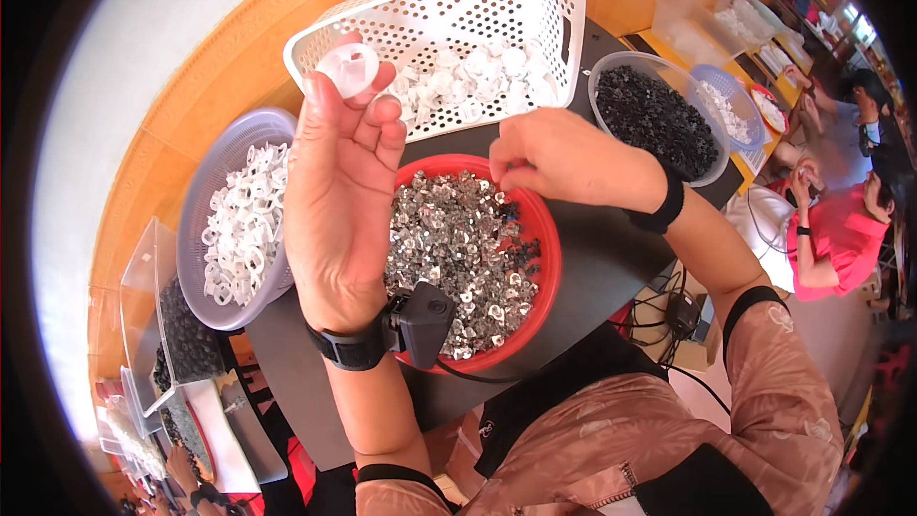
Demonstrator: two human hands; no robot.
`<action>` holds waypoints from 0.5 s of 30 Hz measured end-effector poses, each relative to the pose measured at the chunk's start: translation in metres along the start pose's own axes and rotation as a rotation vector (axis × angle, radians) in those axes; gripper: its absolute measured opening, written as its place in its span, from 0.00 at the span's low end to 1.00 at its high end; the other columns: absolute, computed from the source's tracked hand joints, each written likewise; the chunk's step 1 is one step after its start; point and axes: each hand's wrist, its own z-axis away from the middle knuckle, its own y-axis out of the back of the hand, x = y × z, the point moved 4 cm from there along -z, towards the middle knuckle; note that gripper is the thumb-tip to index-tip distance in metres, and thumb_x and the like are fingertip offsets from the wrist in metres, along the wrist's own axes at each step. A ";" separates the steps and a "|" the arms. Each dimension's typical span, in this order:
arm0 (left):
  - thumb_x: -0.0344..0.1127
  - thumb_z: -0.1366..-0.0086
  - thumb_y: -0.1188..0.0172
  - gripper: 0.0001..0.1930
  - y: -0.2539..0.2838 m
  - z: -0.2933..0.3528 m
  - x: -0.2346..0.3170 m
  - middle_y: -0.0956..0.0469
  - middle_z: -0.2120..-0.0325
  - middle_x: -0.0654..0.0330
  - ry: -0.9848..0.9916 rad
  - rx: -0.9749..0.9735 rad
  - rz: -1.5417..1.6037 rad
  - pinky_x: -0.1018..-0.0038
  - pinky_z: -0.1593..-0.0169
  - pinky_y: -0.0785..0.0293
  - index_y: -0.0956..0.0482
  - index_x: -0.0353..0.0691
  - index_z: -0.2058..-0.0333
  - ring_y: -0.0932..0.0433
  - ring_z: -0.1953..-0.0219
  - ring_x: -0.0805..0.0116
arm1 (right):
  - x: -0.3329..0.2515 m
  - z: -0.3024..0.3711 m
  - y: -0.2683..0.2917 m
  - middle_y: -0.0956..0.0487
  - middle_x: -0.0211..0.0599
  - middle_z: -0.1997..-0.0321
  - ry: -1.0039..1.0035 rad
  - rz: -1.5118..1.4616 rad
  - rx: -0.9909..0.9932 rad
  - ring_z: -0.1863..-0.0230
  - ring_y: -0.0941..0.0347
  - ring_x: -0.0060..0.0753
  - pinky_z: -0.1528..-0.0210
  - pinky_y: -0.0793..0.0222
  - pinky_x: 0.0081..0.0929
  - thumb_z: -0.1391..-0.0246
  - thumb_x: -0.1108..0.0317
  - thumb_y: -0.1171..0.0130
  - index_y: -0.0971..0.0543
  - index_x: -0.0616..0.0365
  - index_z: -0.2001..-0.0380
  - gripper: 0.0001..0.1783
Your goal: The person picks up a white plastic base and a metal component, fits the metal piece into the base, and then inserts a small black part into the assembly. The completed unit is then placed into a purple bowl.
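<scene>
My left hand (334,177) is raised, palm toward me, and pinches a round white plastic part (350,69) with a raised middle between thumb and fingers. My right hand (559,158) hovers over the far right rim of a red bowl (548,272), its fingers curled together. Whatever may be between its fingertips is hidden. Small shiny metal pieces (458,268) fill the red bowl. Behind it stands a white perforated basket (576,33) with white plastic parts (478,81) in it.
On the left, a greyish-purple basket (196,229) holds white ring-like pieces (244,220). A clear tub (718,167) of black pieces stands at the right. Dark cables (678,311) hang beside the dark table (592,239). Co-workers, one in a pink top (841,244), sit further right.
</scene>
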 end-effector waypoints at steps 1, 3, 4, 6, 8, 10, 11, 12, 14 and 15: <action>0.43 0.30 0.50 0.26 -0.003 0.001 0.003 0.28 0.52 0.51 0.002 -0.008 0.017 0.77 0.54 0.25 0.39 0.33 0.40 0.25 0.60 0.72 | 0.001 0.002 -0.006 0.24 0.41 0.73 -0.004 0.006 -0.002 0.67 0.26 0.46 0.64 0.32 0.38 0.52 0.71 0.41 0.21 0.57 0.73 0.03; 0.43 0.30 0.50 0.26 -0.012 0.007 0.009 0.28 0.52 0.51 -0.039 0.036 -0.008 0.76 0.53 0.26 0.38 0.31 0.41 0.25 0.59 0.71 | 0.005 0.006 -0.017 0.25 0.40 0.72 -0.045 -0.002 0.005 0.65 0.26 0.47 0.62 0.33 0.40 0.52 0.70 0.41 0.21 0.56 0.74 0.03; 0.43 0.30 0.50 0.26 -0.016 0.009 0.013 0.28 0.52 0.51 -0.057 0.010 -0.020 0.76 0.53 0.26 0.38 0.30 0.42 0.25 0.59 0.71 | 0.007 0.005 -0.022 0.25 0.40 0.71 -0.046 0.026 -0.008 0.65 0.26 0.48 0.62 0.33 0.41 0.52 0.70 0.40 0.21 0.57 0.74 0.03; 0.44 0.30 0.50 0.26 -0.019 0.012 0.018 0.28 0.52 0.50 -0.075 -0.016 -0.031 0.76 0.53 0.26 0.38 0.28 0.43 0.25 0.59 0.71 | 0.005 0.006 -0.028 0.23 0.43 0.72 -0.041 0.074 -0.011 0.66 0.25 0.49 0.64 0.31 0.42 0.54 0.72 0.40 0.21 0.58 0.74 0.03; 0.43 0.30 0.50 0.26 -0.021 0.015 0.020 0.28 0.52 0.50 -0.078 -0.072 -0.021 0.76 0.53 0.26 0.37 0.27 0.43 0.26 0.59 0.71 | 0.002 0.009 -0.031 0.22 0.46 0.73 -0.037 0.118 -0.015 0.67 0.24 0.51 0.65 0.30 0.42 0.56 0.74 0.40 0.20 0.60 0.73 0.04; 0.43 0.30 0.49 0.26 -0.025 0.019 0.024 0.28 0.53 0.50 -0.085 -0.087 -0.015 0.77 0.53 0.26 0.38 0.28 0.42 0.26 0.60 0.72 | -0.008 0.013 -0.031 0.22 0.47 0.73 0.047 0.100 0.020 0.67 0.24 0.52 0.65 0.30 0.43 0.56 0.74 0.39 0.21 0.61 0.72 0.05; 0.43 0.30 0.49 0.26 -0.028 0.020 0.024 0.28 0.53 0.50 -0.086 -0.106 -0.006 0.77 0.53 0.26 0.38 0.28 0.42 0.26 0.61 0.72 | -0.010 0.015 -0.033 0.22 0.47 0.73 0.050 0.095 0.017 0.67 0.24 0.52 0.65 0.30 0.43 0.56 0.74 0.39 0.21 0.61 0.72 0.05; 0.43 0.30 0.49 0.26 -0.031 0.021 0.023 0.28 0.53 0.50 -0.086 -0.105 -0.007 0.77 0.53 0.26 0.38 0.28 0.42 0.26 0.61 0.72 | -0.010 0.017 -0.034 0.22 0.47 0.73 0.020 0.100 0.014 0.67 0.24 0.52 0.65 0.30 0.43 0.55 0.74 0.40 0.21 0.62 0.72 0.05; 0.42 0.30 0.49 0.26 -0.034 0.023 0.023 0.28 0.54 0.49 -0.112 -0.093 -0.066 0.78 0.53 0.27 0.39 0.28 0.41 0.27 0.63 0.73 | -0.009 0.018 -0.038 0.22 0.47 0.73 -0.010 0.100 0.009 0.67 0.24 0.53 0.65 0.30 0.43 0.55 0.75 0.40 0.22 0.62 0.72 0.05; 0.42 0.30 0.49 0.26 -0.035 0.023 0.022 0.28 0.54 0.49 -0.110 -0.096 -0.067 0.78 0.53 0.27 0.39 0.28 0.41 0.27 0.63 0.73 | -0.009 0.019 -0.039 0.22 0.47 0.73 -0.020 0.116 0.006 0.67 0.24 0.53 0.65 0.30 0.43 0.54 0.74 0.40 0.22 0.62 0.73 0.04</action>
